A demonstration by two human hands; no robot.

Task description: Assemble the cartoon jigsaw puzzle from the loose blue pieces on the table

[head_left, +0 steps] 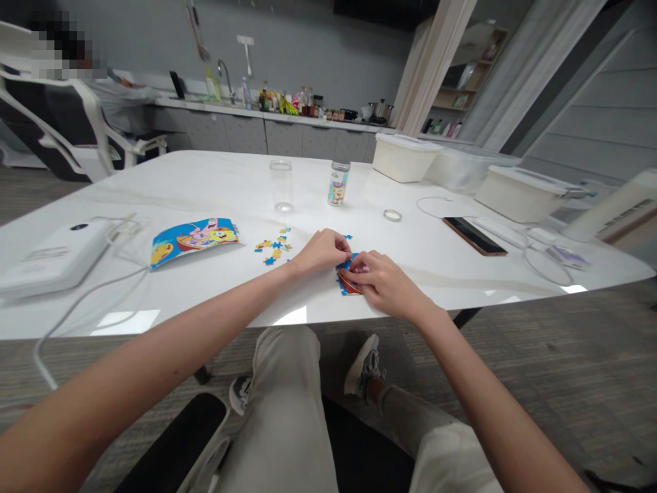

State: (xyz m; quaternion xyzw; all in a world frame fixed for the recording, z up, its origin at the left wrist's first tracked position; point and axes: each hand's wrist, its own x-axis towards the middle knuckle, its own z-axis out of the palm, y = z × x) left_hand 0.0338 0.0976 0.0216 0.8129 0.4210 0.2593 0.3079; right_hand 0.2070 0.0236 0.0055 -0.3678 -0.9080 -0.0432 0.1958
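Observation:
A partly joined jigsaw puzzle (pixel 352 287) in blue and red lies near the table's front edge, largely covered by my hands. My left hand (pixel 323 250) is closed in a pinch at its upper left edge; what sits between the fingertips is hidden. Fingers bent, my right hand (pixel 382 279) presses on the puzzle from the right. Loose jigsaw pieces (pixel 277 252), blue and yellow, are scattered left of my left hand, and one single blue piece (pixel 348 237) rests just beyond the hands. Farther left lies a curved cartoon picture sheet (pixel 195 241).
Behind my hands stand a clear jar (pixel 282 186) and a cartoon-labelled can (pixel 339 185), with a ring-shaped lid (pixel 393 215) to their right. A phone (pixel 474 236), cables and storage boxes (pixel 405 159) occupy the right side. At left is a white device (pixel 56 257). A person (pixel 120 103) sits beyond the table.

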